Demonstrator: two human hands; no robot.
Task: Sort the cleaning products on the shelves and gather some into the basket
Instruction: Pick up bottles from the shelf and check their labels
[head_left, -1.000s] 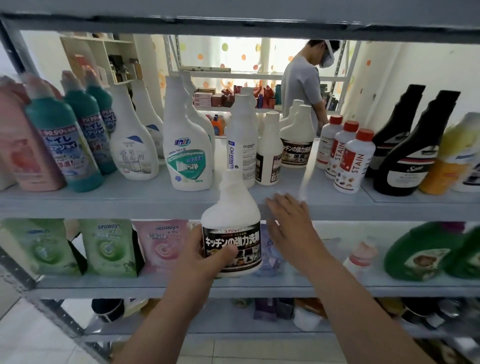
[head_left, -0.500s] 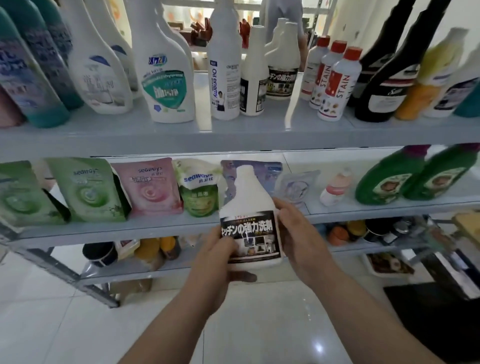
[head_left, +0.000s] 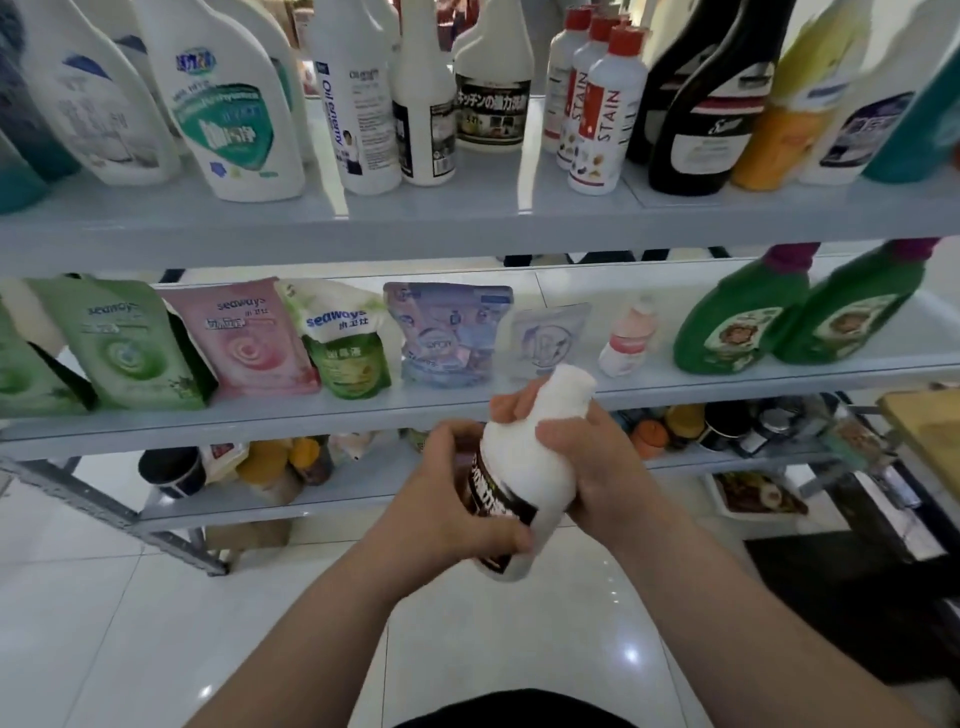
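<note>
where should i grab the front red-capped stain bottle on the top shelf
Probably round its straight white middle, coming in from the front. The front STAIN bottle stands upright near the shelf edge, with its twins close behind and the black bottle close on its right, so the front and left sides look freest.

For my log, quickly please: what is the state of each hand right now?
Left hand: closed around the label part of the white bottle.
Right hand: closed around the same bottle's shoulder, below its neck.
</note>
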